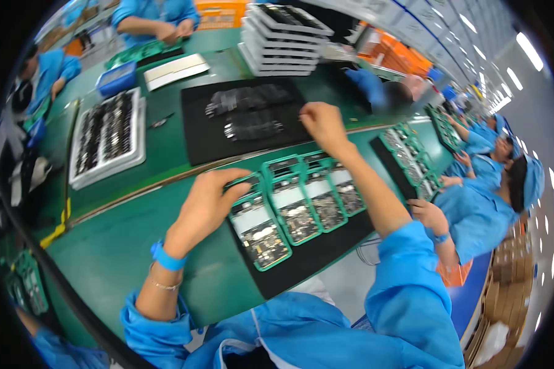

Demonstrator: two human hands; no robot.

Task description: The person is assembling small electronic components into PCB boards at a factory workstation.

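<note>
Several green frames [301, 237] lie side by side in front of me, each carrying a phone-sized circuit board [264, 241] with a pale plate above it. My left hand [204, 206] is at the top corner of the leftmost frame [281, 261], thumb and forefinger closed about its upper edge. Beyond the frames, my right hand [325, 128] is at the right edge of a black mat [197, 138], fingertips pinched together; what they hold, if anything, is too small to tell. Thin dark strip-like parts in clear wrapping [252, 125] lie on that mat, left of my right hand.
A white tray of dark parts [109, 132] stands at left, near a blue bin [117, 79]. White trays [281, 52] are stacked at the back. On the right, a co-worker's hand [429, 215] touches another set of green frames [409, 157]. A raised strip [132, 194] crosses the green bench.
</note>
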